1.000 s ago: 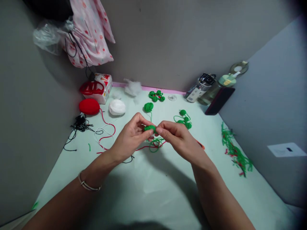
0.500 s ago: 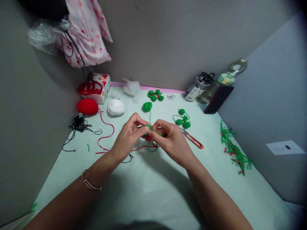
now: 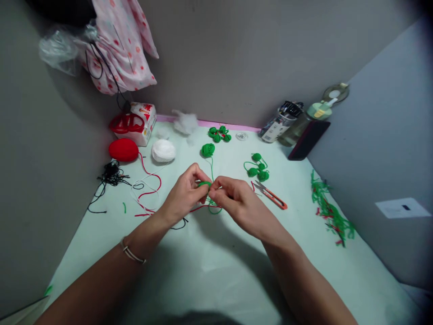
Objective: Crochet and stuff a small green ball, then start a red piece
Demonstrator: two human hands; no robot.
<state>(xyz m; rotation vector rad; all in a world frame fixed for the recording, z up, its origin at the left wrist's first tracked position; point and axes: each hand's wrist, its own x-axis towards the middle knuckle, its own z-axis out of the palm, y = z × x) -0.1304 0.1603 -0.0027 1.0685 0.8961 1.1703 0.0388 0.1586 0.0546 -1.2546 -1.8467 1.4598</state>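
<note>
Between thumb and fingers, my left hand (image 3: 186, 192) pinches a small piece of green yarn work (image 3: 204, 184), mostly covered by the fingers. My right hand (image 3: 237, 196) is closed in a pinch right at the piece's edge, its fingertips meeting those of the left; what sits in that pinch is too small to make out. Loops of green yarn (image 3: 214, 211) and a red strand (image 3: 203, 207) hang or lie just below the hands. A thin green strand runs from behind the fingers up to a small green yarn ball (image 3: 208, 150).
Orange-handled thread snips (image 3: 274, 197) lie right of my hands, below green balls on strands (image 3: 260, 169). Red yarn (image 3: 123, 150), white yarn (image 3: 163, 150) and a black yarn tangle (image 3: 113, 174) are at left. Green scraps (image 3: 331, 210) line the right edge; a bottle (image 3: 318, 113) stands behind.
My right hand has shifted slightly left and down, its fingers now bunched in a pinch beside my left fingertips. A red strand by the snips has come into view.
</note>
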